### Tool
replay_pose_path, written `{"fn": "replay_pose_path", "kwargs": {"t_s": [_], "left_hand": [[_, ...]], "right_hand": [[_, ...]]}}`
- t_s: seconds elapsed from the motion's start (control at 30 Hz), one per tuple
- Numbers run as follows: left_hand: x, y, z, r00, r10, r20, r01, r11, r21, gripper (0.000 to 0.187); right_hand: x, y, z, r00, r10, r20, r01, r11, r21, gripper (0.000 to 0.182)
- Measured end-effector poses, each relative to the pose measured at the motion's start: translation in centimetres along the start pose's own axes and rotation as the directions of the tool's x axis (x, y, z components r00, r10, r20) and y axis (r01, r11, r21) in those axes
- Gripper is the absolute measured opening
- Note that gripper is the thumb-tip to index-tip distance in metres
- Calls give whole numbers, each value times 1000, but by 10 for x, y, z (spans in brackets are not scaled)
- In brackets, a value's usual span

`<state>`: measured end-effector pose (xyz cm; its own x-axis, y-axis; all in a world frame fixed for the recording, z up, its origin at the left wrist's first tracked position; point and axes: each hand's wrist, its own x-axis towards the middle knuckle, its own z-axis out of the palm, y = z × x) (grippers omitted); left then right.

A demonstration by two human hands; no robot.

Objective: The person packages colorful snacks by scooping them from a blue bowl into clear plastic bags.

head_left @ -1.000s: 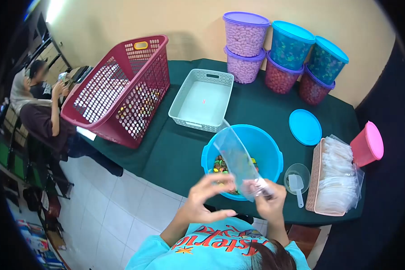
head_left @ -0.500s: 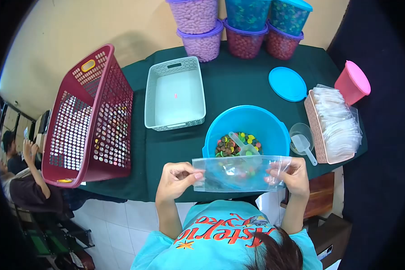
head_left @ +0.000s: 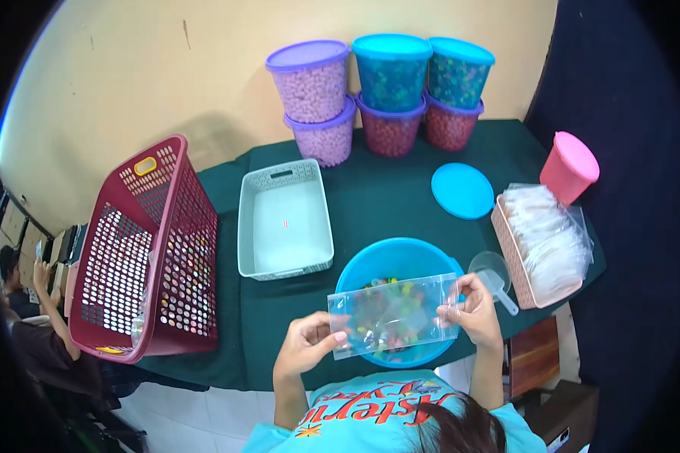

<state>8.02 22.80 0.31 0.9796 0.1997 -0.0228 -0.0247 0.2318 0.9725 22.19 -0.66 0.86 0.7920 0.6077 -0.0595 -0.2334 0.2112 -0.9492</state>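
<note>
A clear plastic bag (head_left: 393,317) is stretched flat between both hands above the blue bowl (head_left: 400,245). My left hand (head_left: 307,343) pinches its left end, thumb on top. The right end is gripped by my right hand (head_left: 472,311). Through the film, the small colourful candies (head_left: 389,291) in the bowl show blurred; whatever else lies in the bowl is hidden behind the bag. To the right of the bowl, a white scoop (head_left: 497,287) lies at a clear round container (head_left: 485,264).
A maroon basket (head_left: 181,249) stands left, beside a pale green tray (head_left: 285,266). Lidded candy tubs (head_left: 391,72) are stacked at the back. At right are a blue lid (head_left: 462,191), a pink basket of bags (head_left: 540,241) and a pink tub (head_left: 568,170). Another person (head_left: 49,347) sits far left.
The camera view has tilted upward, so the table things appear lower. The bag, still held at both ends, has gone from level to slanted, its right end higher.
</note>
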Motion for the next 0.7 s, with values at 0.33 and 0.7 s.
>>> {"fn": "replay_pose_path", "kwargs": {"t_s": [0.33, 0.7], "left_hand": [[-13, -6, 8, 992, 29, -125, -21, 998, 60, 21], [-32, -7, 0, 945, 222, -240, -175, 964, 202, 17]], "right_hand": [[24, -18, -10, 990, -132, 52, 139, 972, -190, 14], [24, -28, 15, 967, -205, 151, 251, 866, -432, 9]]}}
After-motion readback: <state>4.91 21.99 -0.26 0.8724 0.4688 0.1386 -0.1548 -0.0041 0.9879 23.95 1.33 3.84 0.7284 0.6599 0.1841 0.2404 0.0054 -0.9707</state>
